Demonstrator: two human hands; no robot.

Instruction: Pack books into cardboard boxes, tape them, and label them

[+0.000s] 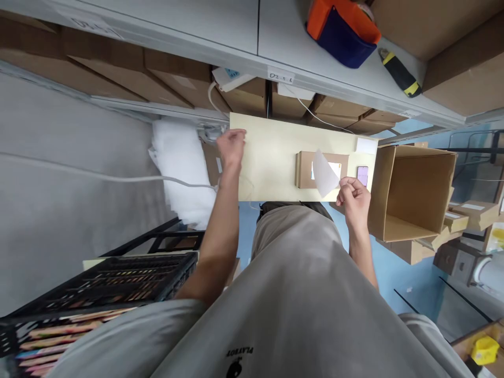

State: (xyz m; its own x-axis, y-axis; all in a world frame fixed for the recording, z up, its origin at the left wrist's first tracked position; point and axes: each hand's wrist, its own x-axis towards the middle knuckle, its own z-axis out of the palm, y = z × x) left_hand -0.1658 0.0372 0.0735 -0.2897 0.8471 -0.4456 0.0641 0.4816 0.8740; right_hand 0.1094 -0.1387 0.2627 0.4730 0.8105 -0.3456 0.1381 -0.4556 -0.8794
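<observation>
Right of centre, the right hand [353, 200] pinches a white sheet [325, 174] by one corner, likely to leave the rest loose above the cardboard box [305, 170] on the counter [270, 163]; whether the left hand's [231, 149] fingers meet, one cannot tell.

- Phone [363, 176], lilac screen, on the table [268, 157], toward its right end
- Open carton [417, 191], right of the table
- White sheeting [179, 168], left of the table
- Orange-and-navy holder [342, 34], shelf [220, 26] beyond the table
- Black-and-yellow tool [399, 72], same shelf
</observation>
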